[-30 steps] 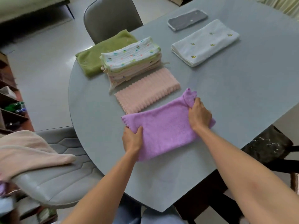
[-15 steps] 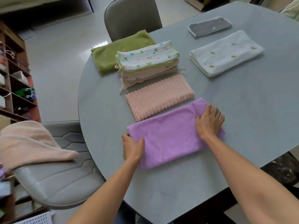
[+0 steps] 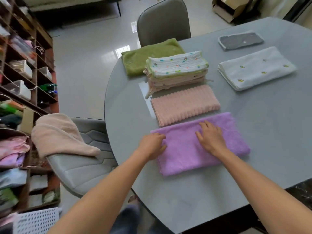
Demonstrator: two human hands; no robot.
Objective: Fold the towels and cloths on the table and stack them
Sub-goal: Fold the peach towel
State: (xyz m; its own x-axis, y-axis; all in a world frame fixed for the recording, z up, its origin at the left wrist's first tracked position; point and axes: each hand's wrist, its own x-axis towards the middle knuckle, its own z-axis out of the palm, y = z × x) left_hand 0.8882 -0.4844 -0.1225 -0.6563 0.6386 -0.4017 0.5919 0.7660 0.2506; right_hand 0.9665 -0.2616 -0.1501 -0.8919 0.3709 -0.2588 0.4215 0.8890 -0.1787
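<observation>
Grey tabletop: flat left hand and right hand, gripping nothing, press a folded purple fleece towel, apparently smoothing it for stacking beside the pink ribbed cloth.

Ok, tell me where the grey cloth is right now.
In the head view the grey cloth lies flat at the table's far right, just beyond the white towel and right of the grey chair.

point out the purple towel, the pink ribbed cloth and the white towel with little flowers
purple towel [image 3: 233, 142]: head view, bare right part.
pink ribbed cloth [image 3: 184, 104]: head view, centre.
white towel [image 3: 256, 68]: head view, middle of top.
</observation>
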